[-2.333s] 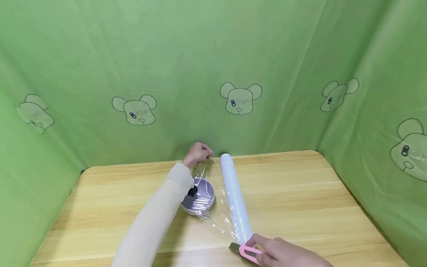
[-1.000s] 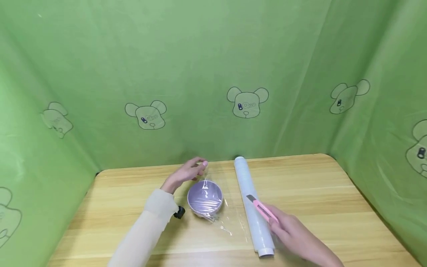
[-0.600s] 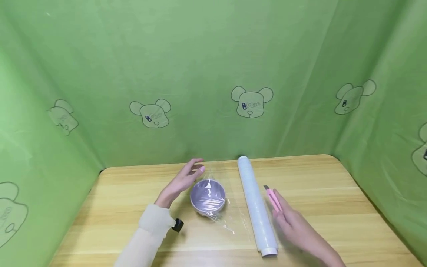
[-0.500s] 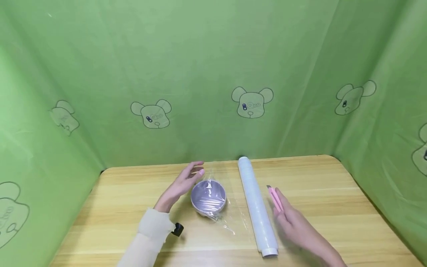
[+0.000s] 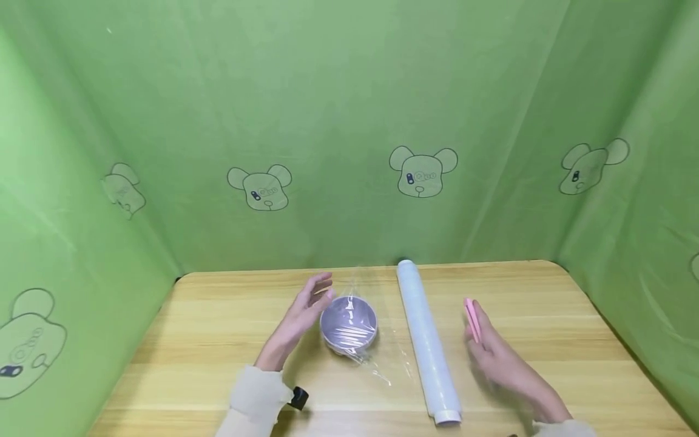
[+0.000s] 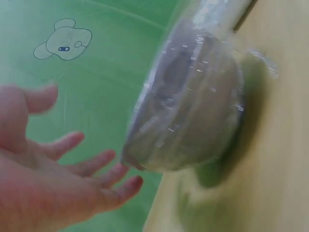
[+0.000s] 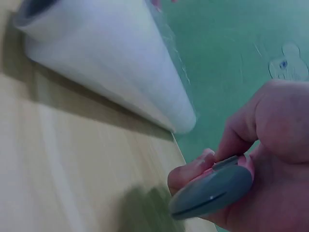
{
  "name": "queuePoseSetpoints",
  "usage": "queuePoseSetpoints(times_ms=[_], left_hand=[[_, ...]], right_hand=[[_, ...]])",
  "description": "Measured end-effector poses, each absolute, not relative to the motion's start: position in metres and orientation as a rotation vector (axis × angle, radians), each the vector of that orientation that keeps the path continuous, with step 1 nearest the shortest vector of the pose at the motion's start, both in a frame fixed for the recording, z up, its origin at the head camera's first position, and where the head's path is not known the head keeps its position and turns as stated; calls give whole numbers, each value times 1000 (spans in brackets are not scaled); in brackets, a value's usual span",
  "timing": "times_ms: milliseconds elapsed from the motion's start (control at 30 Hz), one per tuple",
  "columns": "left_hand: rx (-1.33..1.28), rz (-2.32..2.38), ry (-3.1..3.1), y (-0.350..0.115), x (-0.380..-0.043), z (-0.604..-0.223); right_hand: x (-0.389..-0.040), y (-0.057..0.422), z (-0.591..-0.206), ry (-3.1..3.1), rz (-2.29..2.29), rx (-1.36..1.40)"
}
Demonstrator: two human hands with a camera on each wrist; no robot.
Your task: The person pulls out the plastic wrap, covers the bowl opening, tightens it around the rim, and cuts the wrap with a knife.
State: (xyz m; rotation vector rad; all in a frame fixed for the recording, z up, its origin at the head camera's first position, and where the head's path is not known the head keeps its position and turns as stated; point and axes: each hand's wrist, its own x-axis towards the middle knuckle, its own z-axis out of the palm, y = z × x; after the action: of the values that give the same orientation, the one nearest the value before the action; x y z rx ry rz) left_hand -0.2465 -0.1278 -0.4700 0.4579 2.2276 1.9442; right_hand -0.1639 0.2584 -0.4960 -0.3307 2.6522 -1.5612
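A lilac bowl (image 5: 349, 325) stands on the table with clear cling film (image 5: 354, 337) stretched over its mouth. My left hand (image 5: 297, 318) is beside the bowl's left rim, fingers spread and relaxed, holding nothing. The left wrist view shows its fingertips (image 6: 130, 186) close to the wrapped bowl (image 6: 193, 106). Right of the bowl lies a long roll of cling film (image 5: 428, 346), running from the back edge toward the front. Beyond the roll, my right hand (image 5: 494, 355) grips a pink utility knife (image 5: 472, 321). Its dark grey end (image 7: 212, 193) faces the right wrist camera.
Loose film (image 5: 382, 373) spreads from the bowl across the wood toward the roll. The light wooden table (image 5: 546, 328) meets green curtains (image 5: 338, 121) printed with bear faces at its back and sides. A small black device (image 5: 298, 398) is strapped at my left wrist.
My right hand carried the utility knife from the roll's near end up across it to its right side; the blade, visible earlier, no longer shows. My left hand left the film's far edge and opened beside the bowl.
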Motion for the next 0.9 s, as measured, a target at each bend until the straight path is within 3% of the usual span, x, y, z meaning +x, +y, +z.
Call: queuePoseSetpoints(times_ms=[400,667,900], left_hand=[[617,1842,2158,-135,-236,-492],[690,1697,2215,-141,-232,-501],[654,1665,2266,-138,-230,-508]], right_hand=[[-186,278,-514,2665,-1647,-281],[-193,278,-518,2737,-1577,60],[-195,272,-512,2745,-1543,197]])
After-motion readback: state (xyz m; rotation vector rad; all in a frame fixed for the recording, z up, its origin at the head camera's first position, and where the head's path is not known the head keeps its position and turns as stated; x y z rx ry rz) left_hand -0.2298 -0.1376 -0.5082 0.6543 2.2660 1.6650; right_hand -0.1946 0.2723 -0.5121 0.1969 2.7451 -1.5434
